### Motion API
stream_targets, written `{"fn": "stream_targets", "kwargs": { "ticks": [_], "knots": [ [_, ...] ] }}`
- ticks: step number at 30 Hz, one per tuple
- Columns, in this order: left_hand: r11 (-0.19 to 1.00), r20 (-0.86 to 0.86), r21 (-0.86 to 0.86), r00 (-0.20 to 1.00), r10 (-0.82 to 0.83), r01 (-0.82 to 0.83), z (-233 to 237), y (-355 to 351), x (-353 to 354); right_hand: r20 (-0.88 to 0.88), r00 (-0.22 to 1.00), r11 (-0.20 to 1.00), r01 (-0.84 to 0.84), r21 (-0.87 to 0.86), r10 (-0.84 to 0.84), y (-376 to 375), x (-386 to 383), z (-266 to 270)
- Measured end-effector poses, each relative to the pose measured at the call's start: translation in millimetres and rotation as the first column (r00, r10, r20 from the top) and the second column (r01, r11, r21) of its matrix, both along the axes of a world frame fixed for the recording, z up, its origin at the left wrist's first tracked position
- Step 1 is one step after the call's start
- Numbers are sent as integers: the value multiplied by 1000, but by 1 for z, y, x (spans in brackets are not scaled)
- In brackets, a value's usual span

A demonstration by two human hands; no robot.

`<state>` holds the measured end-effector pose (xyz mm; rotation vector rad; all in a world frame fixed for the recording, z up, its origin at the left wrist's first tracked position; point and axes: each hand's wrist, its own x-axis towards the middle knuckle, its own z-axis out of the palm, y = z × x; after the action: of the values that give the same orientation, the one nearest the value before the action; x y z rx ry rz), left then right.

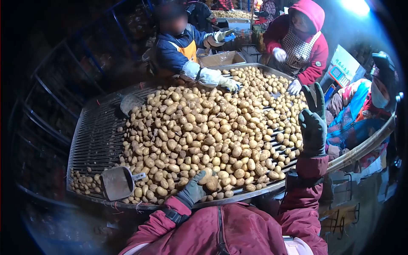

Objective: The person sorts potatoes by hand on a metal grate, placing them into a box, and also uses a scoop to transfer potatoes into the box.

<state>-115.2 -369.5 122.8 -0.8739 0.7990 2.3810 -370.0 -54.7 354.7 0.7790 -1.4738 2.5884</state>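
Observation:
A large heap of potatoes (204,131) covers most of a slatted metal sorting table (95,140). At the table's near edge my left hand (193,190), in a dark grey-green glove, has its fingers curled against a potato (206,175). Another potato lies right beside those fingers, and the fingertips are partly hidden. My right hand (313,125), gloved alike, is raised over the table's right edge. Its fingers are spread and hold nothing.
A metal scoop (117,183) lies at the near left. Across the table, one person (176,53) reaches into the heap; another person (297,42) in a red hood stands at the far right. A curved rail (361,146) and bags are to the right.

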Motion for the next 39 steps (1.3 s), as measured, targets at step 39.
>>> {"fn": "stream_targets", "kwargs": {
  "ticks": [39],
  "knots": [
    [994,-165,57,983,-79,90,20,20,-17,797,596,846,-473,246,102,-77,209,-297]
  ]
}}
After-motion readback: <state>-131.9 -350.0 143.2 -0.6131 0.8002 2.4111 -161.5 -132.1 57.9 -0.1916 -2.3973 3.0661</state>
